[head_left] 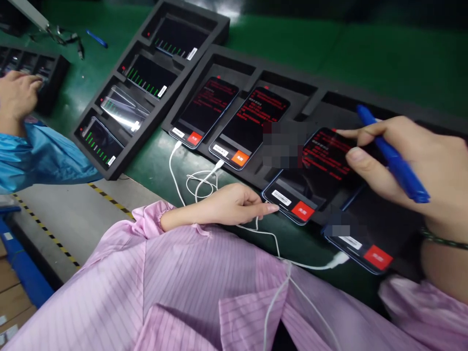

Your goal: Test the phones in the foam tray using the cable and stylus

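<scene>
My left hand (237, 204) is closed at the lower edge of a smartphone (323, 156) with red text and a red box on its dark screen. A white cable (257, 223) comes out under its fingers; the plug end is hidden. My right hand (413, 156) holds a blue pen (391, 151) across its fingers, with index fingertip and thumb at the phone's upper right side. Another smartphone (376, 219) lies partly under that hand, a white plug (338, 260) near its lower edge. Two cabled smartphones (250, 126) (206, 112) lie to the left.
The phones rest on a black foam tray (285, 78). Beside it, a second foam tray (215, 31) holds several phones with green bars. At far left, a co-worker's hand (18, 97) is over another tray (54, 80). A blue pen (97, 38) lies on the green table (82, 85).
</scene>
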Demonstrator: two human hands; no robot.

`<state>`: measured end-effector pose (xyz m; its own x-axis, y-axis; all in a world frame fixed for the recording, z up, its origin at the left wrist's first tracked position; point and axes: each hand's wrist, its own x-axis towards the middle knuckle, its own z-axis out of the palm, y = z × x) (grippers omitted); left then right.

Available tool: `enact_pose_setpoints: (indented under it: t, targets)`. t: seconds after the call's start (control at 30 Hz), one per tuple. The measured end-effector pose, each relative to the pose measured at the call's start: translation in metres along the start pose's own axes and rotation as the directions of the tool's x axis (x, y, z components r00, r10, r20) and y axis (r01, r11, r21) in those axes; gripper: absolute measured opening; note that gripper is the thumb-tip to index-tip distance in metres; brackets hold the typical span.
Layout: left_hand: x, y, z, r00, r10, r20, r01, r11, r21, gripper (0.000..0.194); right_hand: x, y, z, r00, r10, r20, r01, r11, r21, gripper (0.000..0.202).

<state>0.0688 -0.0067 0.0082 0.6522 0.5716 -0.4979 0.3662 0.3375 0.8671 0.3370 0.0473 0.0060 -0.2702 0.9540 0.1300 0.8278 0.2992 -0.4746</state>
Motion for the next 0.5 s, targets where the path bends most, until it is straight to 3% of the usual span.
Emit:
enact_pose_setpoints:
  t: [0.07,0.23,0.37,0.5]
  targets:
    - [0.000,0.001,0.000,0.999,0.003,-0.032,-0.003,1.000,0.007,0.065,-0.002,0.000,-0.003,0.999,-0.006,0.045,0.004,0.999,0.032,0.073]
    - [0.002,0.002,0.002,0.997,-0.005,-0.083,0.009,0.999,0.047,0.065,-0.007,0.003,-0.002,1.000,-0.001,0.028,0.001,1.000,0.015,0.072]
    - [-0.001,0.000,-0.001,0.996,0.058,-0.070,-0.053,0.995,0.083,0.053,-0.008,0.002,0.000,1.000,0.011,0.012,-0.011,1.000,0.016,0.071]
    - [-0.011,0.003,-0.005,0.993,0.115,-0.022,-0.106,0.965,0.240,0.040,-0.005,-0.001,-0.001,1.000,-0.006,0.028,0.005,1.000,0.022,0.073]
